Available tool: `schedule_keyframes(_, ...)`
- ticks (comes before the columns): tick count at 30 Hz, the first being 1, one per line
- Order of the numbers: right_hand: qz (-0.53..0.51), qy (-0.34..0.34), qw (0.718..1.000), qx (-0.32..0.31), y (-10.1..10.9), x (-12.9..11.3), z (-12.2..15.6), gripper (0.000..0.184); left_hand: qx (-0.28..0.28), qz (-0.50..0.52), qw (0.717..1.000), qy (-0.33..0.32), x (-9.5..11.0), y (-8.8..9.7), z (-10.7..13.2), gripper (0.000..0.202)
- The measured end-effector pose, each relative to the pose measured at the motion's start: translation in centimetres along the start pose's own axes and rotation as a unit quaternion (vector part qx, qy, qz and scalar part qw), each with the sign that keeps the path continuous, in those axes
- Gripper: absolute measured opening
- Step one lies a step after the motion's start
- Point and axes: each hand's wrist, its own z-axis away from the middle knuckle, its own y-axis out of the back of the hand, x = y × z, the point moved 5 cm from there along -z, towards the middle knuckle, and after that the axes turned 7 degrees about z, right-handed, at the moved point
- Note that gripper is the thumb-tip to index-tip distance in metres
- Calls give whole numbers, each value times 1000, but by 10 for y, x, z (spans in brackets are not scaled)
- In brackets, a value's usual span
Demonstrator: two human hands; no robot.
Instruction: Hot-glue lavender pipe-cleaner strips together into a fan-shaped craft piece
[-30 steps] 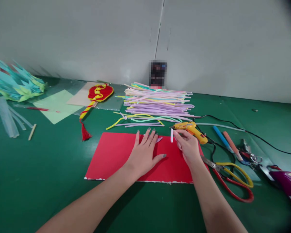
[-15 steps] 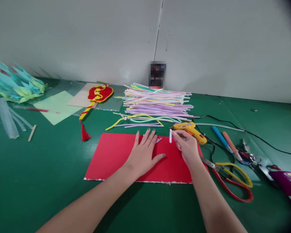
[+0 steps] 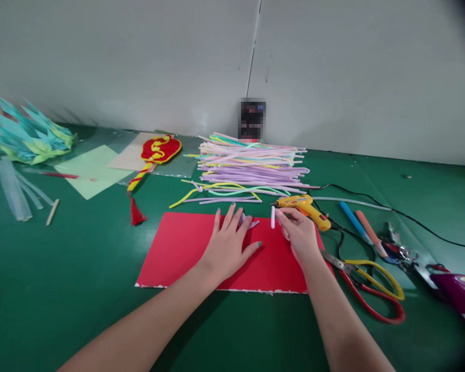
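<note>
both hands are over the red board (image 3: 182, 248): the left hand (image 3: 225, 250) lies spread, fingers apart, beside and partly over some small lilac pieces (image 3: 254, 224), while the right hand (image 3: 300, 232) pinches a short lilac stem (image 3: 273, 218) between thumb and finger, near the board's far edge and apart from those pieces. the work looks early, i'd judge: a few short pieces lie grouped, though whether any are joined is hidden by the fingers; the pinched one is separate, and the bundle of fuzzy stems (image 3: 251, 168) behind is mostly full length. no brand or writing is legible: markings on the yellow glue gun (image 3: 306, 205) and purple tool (image 3: 459, 289) are too small, and the dark object (image 3: 251, 118) by the wall is pixelated.
</note>
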Motion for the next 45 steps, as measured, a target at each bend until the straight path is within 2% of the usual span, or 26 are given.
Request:
schedule_keyframes(15,4,-2,1000,-2,0,-1,0,34,26,19,999,-19,3,5,-1,51)
schedule_keyframes(45,8,-4,1000,-1,0,-1,0,34,37,-15,999,-10,1,4,-1,53)
